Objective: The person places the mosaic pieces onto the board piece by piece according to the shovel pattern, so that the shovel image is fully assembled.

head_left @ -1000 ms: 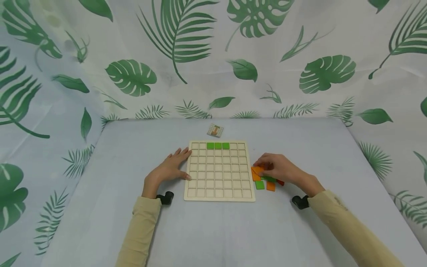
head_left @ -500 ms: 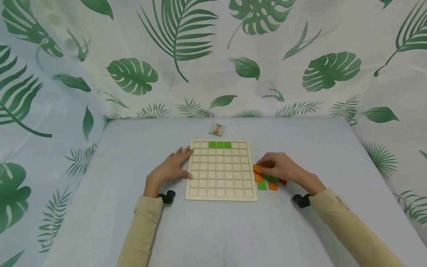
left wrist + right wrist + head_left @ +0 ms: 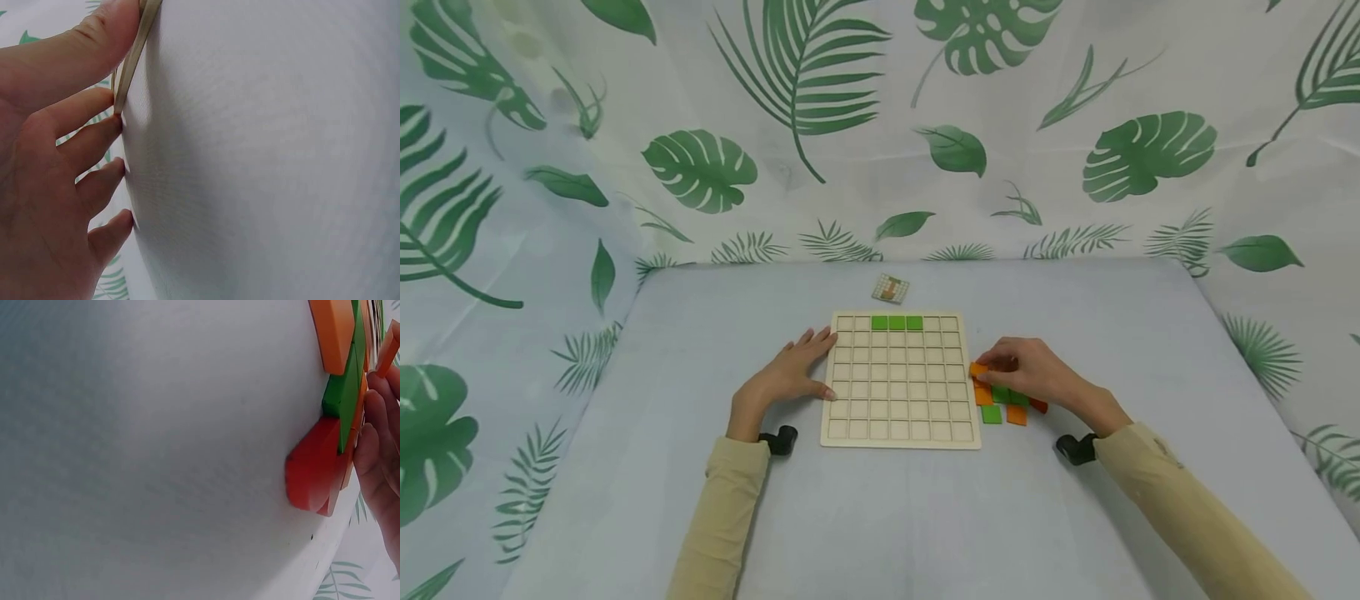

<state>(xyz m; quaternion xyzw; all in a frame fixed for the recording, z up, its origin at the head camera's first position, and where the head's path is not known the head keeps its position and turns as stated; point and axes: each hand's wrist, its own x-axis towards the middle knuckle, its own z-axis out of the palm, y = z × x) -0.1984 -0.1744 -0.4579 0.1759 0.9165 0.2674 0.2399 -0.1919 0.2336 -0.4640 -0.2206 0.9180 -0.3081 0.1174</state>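
A square pale wooden grid board (image 3: 901, 383) lies in the middle of the table in the head view. Three green square tiles (image 3: 897, 322) fill neighbouring cells of its far row. My left hand (image 3: 786, 371) touches the board's left edge with thumb and fingers spread. Just right of the board, my right hand (image 3: 1030, 369) pinches an orange tile (image 3: 978, 370) between thumb and fingers. The right wrist view shows this orange tile (image 3: 390, 350) raised above the others. Beneath the hand lie loose orange tiles (image 3: 1017, 414), green tiles (image 3: 992, 414) and a red piece (image 3: 312, 469), partly hidden.
Behind the board lies a small card (image 3: 891, 288) with a grid and an orange-and-green pattern. The table (image 3: 880, 517) has a plain whitish cover. A leaf-patterned cloth (image 3: 850, 125) hangs at the back and sides.
My right hand has taken up an orange tile from the pile and lifted it slightly away from the others. My left hand keeps its place at the board's edge.
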